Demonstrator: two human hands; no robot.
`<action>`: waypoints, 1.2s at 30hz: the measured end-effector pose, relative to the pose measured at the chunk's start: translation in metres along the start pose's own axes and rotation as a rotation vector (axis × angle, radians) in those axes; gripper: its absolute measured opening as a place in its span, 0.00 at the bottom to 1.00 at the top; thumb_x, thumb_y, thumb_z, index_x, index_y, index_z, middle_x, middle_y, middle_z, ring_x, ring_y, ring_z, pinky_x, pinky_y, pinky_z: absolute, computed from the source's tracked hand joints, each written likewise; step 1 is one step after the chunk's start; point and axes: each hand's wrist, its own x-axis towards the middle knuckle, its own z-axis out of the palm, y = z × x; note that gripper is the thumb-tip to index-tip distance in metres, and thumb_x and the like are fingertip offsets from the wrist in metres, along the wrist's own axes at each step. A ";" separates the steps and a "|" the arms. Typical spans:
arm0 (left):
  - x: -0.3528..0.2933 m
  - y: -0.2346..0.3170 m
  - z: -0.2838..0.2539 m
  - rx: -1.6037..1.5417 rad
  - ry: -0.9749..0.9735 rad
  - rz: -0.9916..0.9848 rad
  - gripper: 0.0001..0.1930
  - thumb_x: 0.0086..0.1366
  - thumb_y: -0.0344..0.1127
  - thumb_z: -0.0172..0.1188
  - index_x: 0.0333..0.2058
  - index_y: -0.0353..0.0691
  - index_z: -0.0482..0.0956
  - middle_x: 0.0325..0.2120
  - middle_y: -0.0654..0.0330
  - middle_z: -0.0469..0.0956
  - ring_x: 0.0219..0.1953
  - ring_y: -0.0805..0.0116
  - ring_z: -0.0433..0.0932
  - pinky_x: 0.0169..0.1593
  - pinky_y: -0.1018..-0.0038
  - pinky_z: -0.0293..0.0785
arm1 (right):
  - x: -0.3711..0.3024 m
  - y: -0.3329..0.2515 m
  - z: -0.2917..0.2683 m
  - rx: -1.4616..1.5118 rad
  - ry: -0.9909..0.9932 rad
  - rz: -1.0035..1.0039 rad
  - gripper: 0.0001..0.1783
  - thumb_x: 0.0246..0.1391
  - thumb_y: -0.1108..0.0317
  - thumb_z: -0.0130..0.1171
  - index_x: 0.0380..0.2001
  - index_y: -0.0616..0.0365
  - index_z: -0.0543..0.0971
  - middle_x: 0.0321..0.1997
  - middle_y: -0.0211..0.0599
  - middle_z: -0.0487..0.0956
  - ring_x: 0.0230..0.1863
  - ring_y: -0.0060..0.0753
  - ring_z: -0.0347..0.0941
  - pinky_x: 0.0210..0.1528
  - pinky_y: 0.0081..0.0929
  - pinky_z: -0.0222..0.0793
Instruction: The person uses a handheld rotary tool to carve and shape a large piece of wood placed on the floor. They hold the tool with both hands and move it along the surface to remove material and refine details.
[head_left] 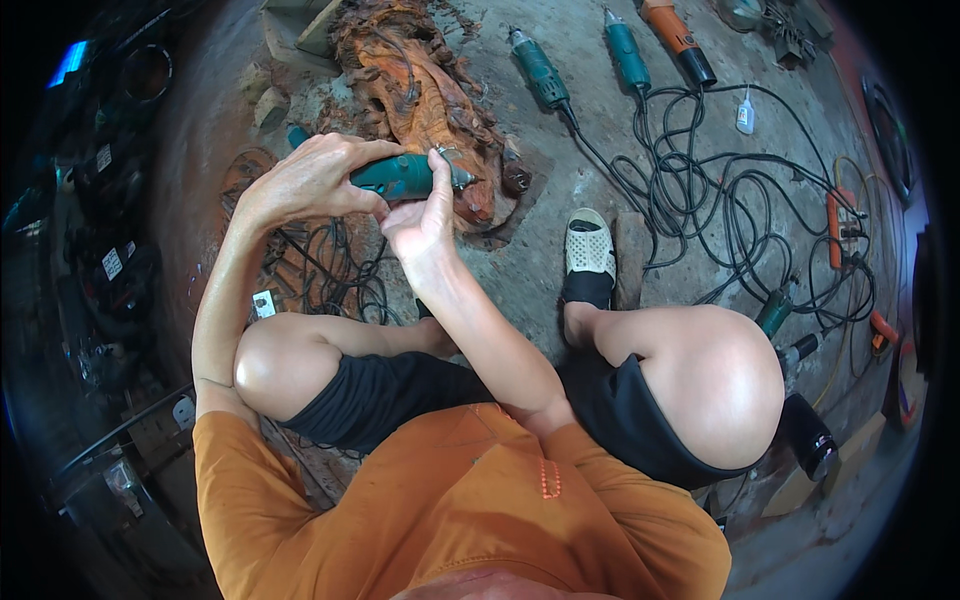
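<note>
A green die grinder (392,178) lies across both my hands, its metal nose pointing right against or just above a reddish-brown carved piece of wood (425,95). My left hand (305,178) is wrapped round the grinder's body from the left, thumb underneath and fingers over the top. Farther forward, my right hand (420,228) holds the tool near its nose, with the thumb raised along the side. The bit's tip is too small to make out against the wood.
Two more green die grinders (540,72) and an orange power tool (680,42) lie at the far right. Tangled black cables (690,180) run toward an orange power strip (836,230). A small white bottle (745,115) stands nearby. A wood block (629,260) is beside my right shoe (590,250).
</note>
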 end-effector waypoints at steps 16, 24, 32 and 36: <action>-0.029 -0.023 0.010 0.047 0.168 -0.063 0.33 0.49 0.38 0.66 0.57 0.35 0.76 0.39 0.42 0.83 0.40 0.44 0.83 0.46 0.56 0.79 | 0.012 0.009 0.006 -0.111 -0.152 0.070 0.35 0.54 0.44 0.69 0.56 0.52 0.69 0.52 0.34 0.76 0.55 0.35 0.72 0.57 0.42 0.67; -0.036 -0.038 0.021 -0.033 0.259 -0.078 0.34 0.50 0.41 0.70 0.57 0.35 0.76 0.43 0.41 0.83 0.42 0.43 0.83 0.47 0.56 0.79 | 0.031 0.014 0.007 -0.178 -0.210 0.056 0.34 0.54 0.47 0.70 0.56 0.52 0.70 0.54 0.36 0.76 0.56 0.38 0.72 0.62 0.45 0.64; -0.032 -0.045 0.032 0.051 0.298 -0.066 0.35 0.50 0.41 0.69 0.57 0.35 0.75 0.42 0.39 0.82 0.41 0.42 0.83 0.45 0.56 0.79 | 0.053 0.013 -0.005 -0.123 -0.240 0.081 0.32 0.52 0.52 0.73 0.55 0.52 0.71 0.53 0.36 0.78 0.56 0.37 0.74 0.61 0.47 0.66; -0.029 -0.045 0.033 0.036 0.299 -0.079 0.34 0.50 0.40 0.68 0.57 0.34 0.75 0.41 0.38 0.82 0.41 0.42 0.83 0.45 0.56 0.79 | 0.056 0.011 -0.007 -0.135 -0.258 0.084 0.32 0.52 0.52 0.73 0.54 0.51 0.71 0.52 0.35 0.78 0.55 0.38 0.75 0.60 0.46 0.67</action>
